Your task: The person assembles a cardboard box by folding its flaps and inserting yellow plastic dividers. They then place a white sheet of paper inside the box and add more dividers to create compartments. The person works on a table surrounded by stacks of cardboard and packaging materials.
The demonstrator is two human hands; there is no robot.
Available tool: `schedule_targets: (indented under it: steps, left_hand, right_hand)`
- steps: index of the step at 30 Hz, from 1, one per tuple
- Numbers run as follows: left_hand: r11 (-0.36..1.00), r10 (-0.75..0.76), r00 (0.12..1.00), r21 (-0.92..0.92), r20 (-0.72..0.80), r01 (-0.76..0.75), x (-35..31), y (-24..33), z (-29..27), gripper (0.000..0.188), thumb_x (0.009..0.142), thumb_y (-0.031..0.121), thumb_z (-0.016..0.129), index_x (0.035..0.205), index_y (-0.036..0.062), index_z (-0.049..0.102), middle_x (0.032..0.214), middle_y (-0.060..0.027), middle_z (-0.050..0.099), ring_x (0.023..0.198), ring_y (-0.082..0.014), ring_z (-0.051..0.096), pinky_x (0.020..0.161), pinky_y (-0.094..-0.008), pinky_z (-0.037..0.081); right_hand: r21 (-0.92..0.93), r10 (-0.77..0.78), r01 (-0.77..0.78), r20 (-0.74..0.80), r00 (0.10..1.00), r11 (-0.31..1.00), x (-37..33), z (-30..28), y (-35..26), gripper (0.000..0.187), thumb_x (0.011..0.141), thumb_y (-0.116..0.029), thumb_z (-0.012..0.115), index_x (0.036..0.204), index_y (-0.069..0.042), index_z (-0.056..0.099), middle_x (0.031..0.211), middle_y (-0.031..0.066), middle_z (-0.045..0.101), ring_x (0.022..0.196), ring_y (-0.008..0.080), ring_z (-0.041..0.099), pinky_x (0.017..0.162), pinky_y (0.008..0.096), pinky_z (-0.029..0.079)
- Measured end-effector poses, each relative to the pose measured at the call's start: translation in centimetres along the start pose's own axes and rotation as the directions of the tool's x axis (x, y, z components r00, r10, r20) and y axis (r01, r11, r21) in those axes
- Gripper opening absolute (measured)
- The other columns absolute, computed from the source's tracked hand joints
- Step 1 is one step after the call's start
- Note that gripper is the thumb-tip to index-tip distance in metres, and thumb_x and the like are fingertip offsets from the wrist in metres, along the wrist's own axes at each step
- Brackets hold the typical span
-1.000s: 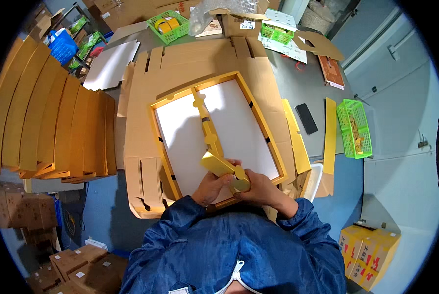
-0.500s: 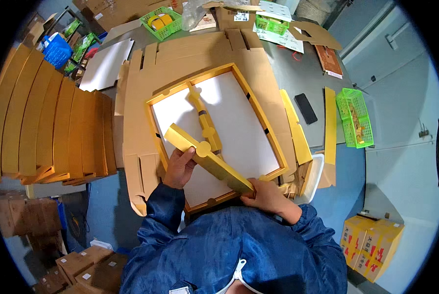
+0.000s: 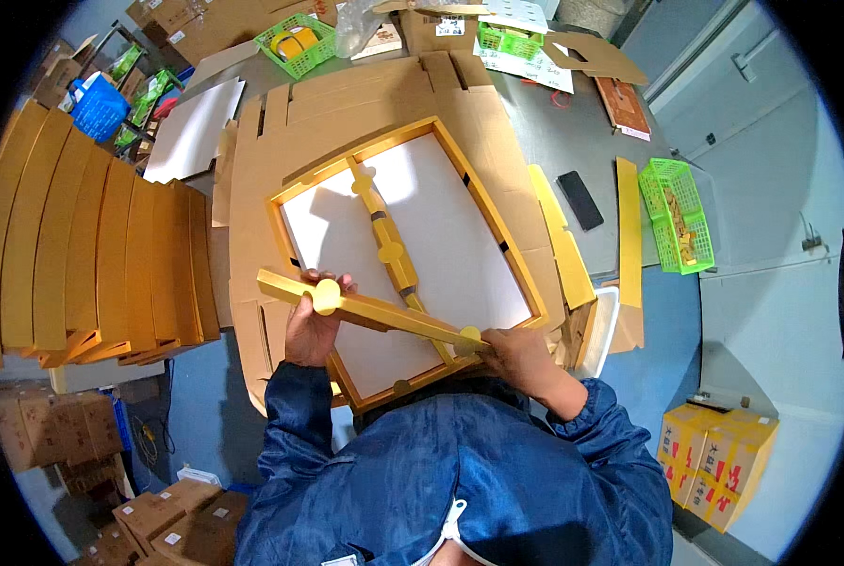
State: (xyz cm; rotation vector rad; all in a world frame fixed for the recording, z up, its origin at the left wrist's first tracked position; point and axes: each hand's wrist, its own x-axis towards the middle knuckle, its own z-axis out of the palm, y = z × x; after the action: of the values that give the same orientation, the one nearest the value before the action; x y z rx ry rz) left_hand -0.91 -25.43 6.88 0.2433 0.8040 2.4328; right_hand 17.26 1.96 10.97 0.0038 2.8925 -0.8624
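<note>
I hold a long folded yellow strip [image 3: 394, 317] with round tabs across the near part of a shallow frame. My left hand [image 3: 311, 328] is closed round the strip's left part, beside a round tab. At its other end, my right hand [image 3: 526, 361] pinches the strip over the frame's near right corner. The golden-yellow frame [image 3: 485, 214] lies tilted on flattened cardboard [image 3: 347, 99]. Its floor is a white panel [image 3: 460, 250]. Another yellow strip [image 3: 390, 253] with round tabs runs lengthwise inside the frame, its near end partly hidden by the held strip.
Yellow card strips [image 3: 561, 241], a black phone [image 3: 580, 200] and a green basket of small pieces [image 3: 675, 217] lie on the right. A row of tall yellow-brown frames [image 3: 73, 236] stands at left. Green baskets [image 3: 296, 45] sit along the back. Taped cartons [image 3: 714, 462] stand low at right.
The held strip's left end has swung left and nearer to me, and the strip has rolled in my hands. My left hand has moved left. The view has shifted slightly.
</note>
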Motion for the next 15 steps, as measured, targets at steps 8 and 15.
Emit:
schedule_targets:
  steps: [8,15]
  left_hand:
    - [0.201,0.453,0.886,0.956,0.103,-0.214,0.5,5.7,1.3,0.089,0.071,0.041,0.075,0.141,0.0125,0.028,0.144,-0.0109,0.033,0.136,-0.0292,0.026,0.114,-0.0464,0.011]
    - [-0.394,-0.666,0.742,0.883,-0.083,-0.255,-0.6,7.1,4.7,0.037,0.08,0.035,0.068,0.101,0.0061,0.06,0.087,-0.0173,0.063,0.086,-0.0352,0.06,0.077,-0.0433,0.046]
  right_hand:
    - [-0.046,0.028,-0.021,0.161,0.987,0.999,0.1,-3.3,4.1,0.023,0.083,-0.028,0.063,0.091,-0.007,0.06,0.07,0.0185,0.06,0.068,0.0384,0.06,0.06,0.0444,0.047]
    - [-0.134,-0.007,0.077,0.458,0.889,0.988,1.3,-8.4,4.6,0.033,0.077,-0.028,0.07,0.102,-0.008,0.061,0.081,0.0154,0.064,0.077,0.0336,0.063,0.069,0.0407,0.049]
